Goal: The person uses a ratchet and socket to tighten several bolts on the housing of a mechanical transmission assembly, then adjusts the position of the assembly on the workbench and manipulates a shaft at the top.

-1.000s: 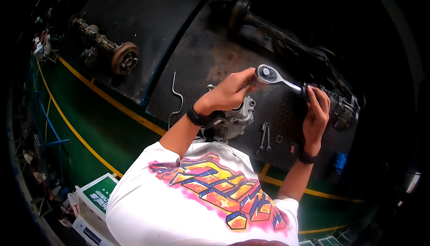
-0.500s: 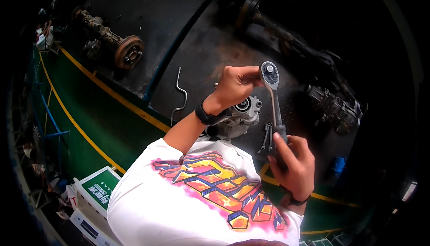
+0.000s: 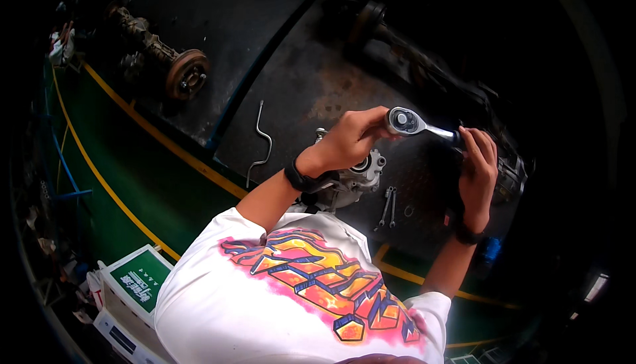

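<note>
Holding the ratchet wrench: I watch both hands working on the ratchet wrench (image 3: pixel 430 129), off the table, one at each end of it.
Left hand: the left hand (image 3: pixel 347 140) has its fingers curled in, thumb and fingertips pinching the edge of the round ratchet head, with little gap between them.
Right hand: the right hand (image 3: pixel 478 168) is bent around the dark grip at the handle's far end; the fingers are drawn close on it, the thumb mostly hidden from me.
Ratchet's place: beyond the metal housing (image 3: pixel 358 184) and to its right, as the person faces it, the round face of the head turned upward.
Housing: silvery, with a round opening on top, partly covered by the left hand and wrist.
Right of the housing: two slim wrenches (image 3: pixel 385 208) lie just beside it, next to each other; farther out come a thin ring (image 3: pixel 409 211) and a small red piece (image 3: pixel 446 219).
Left of the housing: a bent metal rod (image 3: pixel 270 143) lies near it on the dark table (image 3: pixel 298 86).
Far left of the housing, and beyond: an axle with a rusty drum (image 3: pixel 188 74), well apart.
Far right of the housing: dark machinery (image 3: pixel 510 175), mostly lost in shadow, and something blue (image 3: pixel 491 249), too dim to make out.
Wrists: a black band (image 3: pixel 298 174) on the left, another dark one on the right.
</note>
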Tool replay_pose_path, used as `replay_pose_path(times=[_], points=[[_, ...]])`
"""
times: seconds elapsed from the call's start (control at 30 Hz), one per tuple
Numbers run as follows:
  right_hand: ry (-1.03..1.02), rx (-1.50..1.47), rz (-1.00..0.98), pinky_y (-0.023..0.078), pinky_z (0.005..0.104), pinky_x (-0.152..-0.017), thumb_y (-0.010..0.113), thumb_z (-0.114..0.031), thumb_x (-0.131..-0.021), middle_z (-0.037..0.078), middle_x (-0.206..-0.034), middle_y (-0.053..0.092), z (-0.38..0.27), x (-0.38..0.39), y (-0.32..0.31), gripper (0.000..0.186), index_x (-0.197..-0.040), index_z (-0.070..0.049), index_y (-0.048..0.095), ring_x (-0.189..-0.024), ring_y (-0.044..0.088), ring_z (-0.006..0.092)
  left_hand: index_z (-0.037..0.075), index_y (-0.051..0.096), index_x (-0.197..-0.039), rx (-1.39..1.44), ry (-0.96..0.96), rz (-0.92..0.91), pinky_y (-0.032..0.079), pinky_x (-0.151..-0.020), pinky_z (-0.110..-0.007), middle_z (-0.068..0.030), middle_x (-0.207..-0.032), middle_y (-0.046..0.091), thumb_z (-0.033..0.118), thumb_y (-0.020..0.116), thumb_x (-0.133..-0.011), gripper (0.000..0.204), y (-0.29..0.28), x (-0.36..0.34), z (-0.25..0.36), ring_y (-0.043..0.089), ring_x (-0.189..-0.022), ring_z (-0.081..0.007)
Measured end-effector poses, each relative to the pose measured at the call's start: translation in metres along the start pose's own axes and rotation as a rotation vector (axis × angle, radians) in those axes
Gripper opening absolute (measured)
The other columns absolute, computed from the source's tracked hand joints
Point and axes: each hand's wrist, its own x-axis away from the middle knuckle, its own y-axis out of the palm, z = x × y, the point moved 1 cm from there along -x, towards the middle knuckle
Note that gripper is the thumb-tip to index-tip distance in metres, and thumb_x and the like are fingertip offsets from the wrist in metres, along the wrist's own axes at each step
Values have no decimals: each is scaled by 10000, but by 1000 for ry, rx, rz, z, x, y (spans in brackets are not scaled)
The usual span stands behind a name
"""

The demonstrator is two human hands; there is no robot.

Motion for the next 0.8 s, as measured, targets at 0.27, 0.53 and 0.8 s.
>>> replay_pose_path(times=[0.27, 0.53, 0.8], points=[[131, -192, -405, 578, 464, -861, 893, -10, -744, 199, -1147, 719, -119, 37, -68, 689, -1414, -10, 731, -973, 701, 392, -5, 800, -1239, -115, 155, 225, 627, -824, -314, -159, -1026, 844, -46, 781, -934, 309, -8, 1, 9, 841, -948, -205], [270, -21, -270, 536, 466, -939, 755, 119, -743, 187, -1166, 717, -86, 32, -58, 616, -1346, -7, 769, -1079, 670, 379, -19, 642, -1452, -208, 184, 84, 595, -998, -455, -204, -1252, 736, 17, 793, -978, 499, 0, 21, -1, 736, -1197, -410], [240, 107, -240, 550, 498, -1010, 619, -69, -1024, 242, -1287, 711, -50, 39, -35, 388, -1382, 54, 701, -1168, 672, 415, -40, 693, -1272, 108, 185, -30, 610, -927, -448, -178, -1108, 759, -141, 766, -808, 481, 5, 20, -9, 764, -1066, -367]])
